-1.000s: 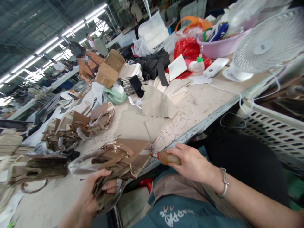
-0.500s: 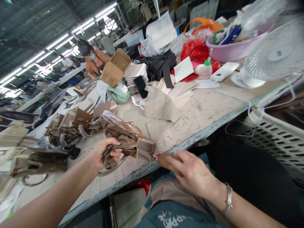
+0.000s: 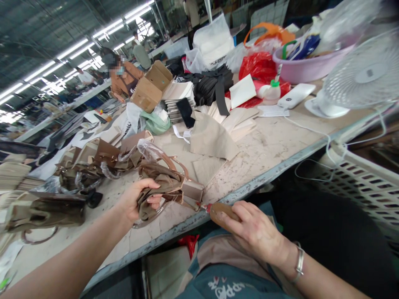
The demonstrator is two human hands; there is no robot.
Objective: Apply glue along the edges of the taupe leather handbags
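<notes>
My left hand (image 3: 137,201) is closed round a bunched brown bag piece (image 3: 168,187) with a round handle, which rests on the worktable (image 3: 268,145) near its front edge. My right hand (image 3: 249,228), with a bracelet at the wrist, grips a small brown glue bottle (image 3: 220,210). The bottle's red tip points at the tan end of the bag piece and sits just beside it. Whether tip and piece touch I cannot tell.
More brown bag pieces (image 3: 93,162) lie heaped to the left, beige cut panels (image 3: 212,137) in the middle. A cardboard box (image 3: 151,87), black straps (image 3: 212,85), a pink basin (image 3: 308,62) and a white fan (image 3: 364,70) stand behind. Another person (image 3: 124,79) works at the far table.
My left hand has carried the bag piece from the table's front left up onto the table toward the bottle tip. The right hand with the bottle has stayed put.
</notes>
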